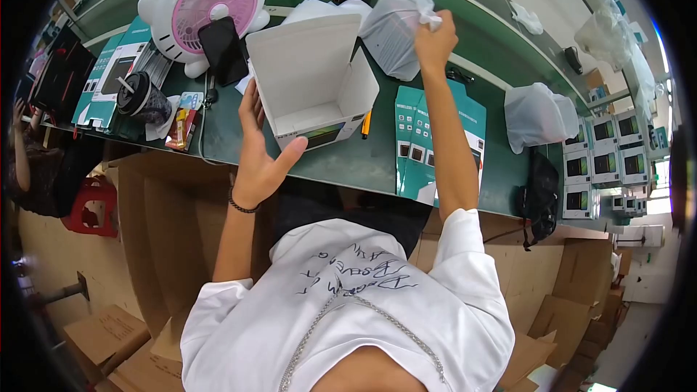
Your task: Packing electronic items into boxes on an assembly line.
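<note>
An empty white cardboard box (pixel 319 80) with its lid flap raised stands on the green table in front of me. My left hand (pixel 263 152) is at its near left corner, the thumb along the front wall and the fingers round the left side. My right hand (pixel 437 40) reaches to the back of the table and grips the twisted white top of a translucent plastic bag (pixel 396 33). Something boxy shows through the bag, too blurred to name. Below my right forearm lie several flat teal printed sleeves (pixel 415 145). A yellow marker-like stick (pixel 366 125) lies beside the box.
Left of the box are a pink and white fan (pixel 207 11), a black phone (pixel 223 51), a dark tumbler (pixel 144 98) and teal packages (pixel 109 76). On the right sit another wrapped bag (pixel 539 116), a black pouch (pixel 541 192) and stacked white boxes (pixel 604 152). Brown cartons (pixel 174 225) stand below the table.
</note>
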Tool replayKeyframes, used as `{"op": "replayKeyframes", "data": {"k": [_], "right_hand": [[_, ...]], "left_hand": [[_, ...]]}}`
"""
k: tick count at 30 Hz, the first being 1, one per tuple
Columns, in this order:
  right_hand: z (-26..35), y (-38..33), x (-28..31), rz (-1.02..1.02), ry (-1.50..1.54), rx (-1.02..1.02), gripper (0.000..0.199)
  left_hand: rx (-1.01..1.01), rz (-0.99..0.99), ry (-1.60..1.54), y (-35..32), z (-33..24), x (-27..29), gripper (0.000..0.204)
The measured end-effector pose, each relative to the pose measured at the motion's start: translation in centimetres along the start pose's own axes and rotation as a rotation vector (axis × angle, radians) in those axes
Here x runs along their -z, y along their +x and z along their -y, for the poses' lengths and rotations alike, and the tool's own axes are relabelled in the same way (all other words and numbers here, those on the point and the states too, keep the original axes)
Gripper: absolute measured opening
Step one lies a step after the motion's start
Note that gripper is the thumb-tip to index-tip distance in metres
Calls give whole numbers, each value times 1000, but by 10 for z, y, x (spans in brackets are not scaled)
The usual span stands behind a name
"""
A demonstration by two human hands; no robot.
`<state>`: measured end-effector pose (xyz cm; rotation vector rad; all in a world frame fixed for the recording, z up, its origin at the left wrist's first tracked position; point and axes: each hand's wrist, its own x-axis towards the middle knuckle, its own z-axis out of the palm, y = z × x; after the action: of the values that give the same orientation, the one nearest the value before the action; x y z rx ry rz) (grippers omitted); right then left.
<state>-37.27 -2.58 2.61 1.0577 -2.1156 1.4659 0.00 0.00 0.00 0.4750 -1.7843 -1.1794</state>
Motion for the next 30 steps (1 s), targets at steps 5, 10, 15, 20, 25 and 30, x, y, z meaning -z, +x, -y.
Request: {"op": "replayKeyframes", "data": {"k": [5,10,15,20,25,30], "right_hand": [[-19,12,39,-191,246,60,20],[63,28,130,-191,1034,-8,19],[110,-1,146,-24,1299,50,40],[122,-47,111,-47,1016,202,22],[96,-61,120,154,789,251,25],[113,-69,133,429,559,634,18]], "left_hand": [[111,-185,-131,16,-15,-20,78],[152,-213,-111,18,-20,-30,57],[101,-174,20,21,-14,-39,50],[210,-156,-44,19,-12,-38,49],[204,-134,-66,10,-6,-28,48],[284,-93,-326,14,-20,-31,52]]}}
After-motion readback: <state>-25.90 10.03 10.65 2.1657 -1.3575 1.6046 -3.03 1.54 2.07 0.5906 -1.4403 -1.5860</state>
